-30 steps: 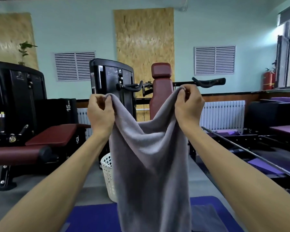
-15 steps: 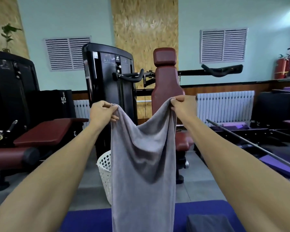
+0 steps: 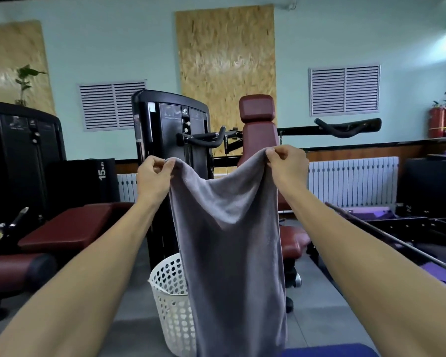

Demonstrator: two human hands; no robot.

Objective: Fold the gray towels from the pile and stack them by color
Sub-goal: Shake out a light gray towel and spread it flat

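Observation:
A gray towel (image 3: 232, 253) hangs lengthwise in front of me, held up at arm's length by its two top corners. My left hand (image 3: 153, 176) pinches the left corner and my right hand (image 3: 287, 166) pinches the right corner. The top edge sags between the hands. The towel's lower end runs out of view at the bottom. The pile and any folded stacks are not visible.
A white perforated laundry basket (image 3: 170, 300) stands on the floor behind the towel. A blue mat (image 3: 330, 351) shows at the bottom edge. Gym machines with dark red pads (image 3: 70, 228) and a seat (image 3: 258, 124) stand beyond, and a metal bar (image 3: 386, 243) is at right.
The towel stays pinched by both hands, which have spread a little wider apart. The view has tilted, so the folded gray piece on the blue mat is out of sight.

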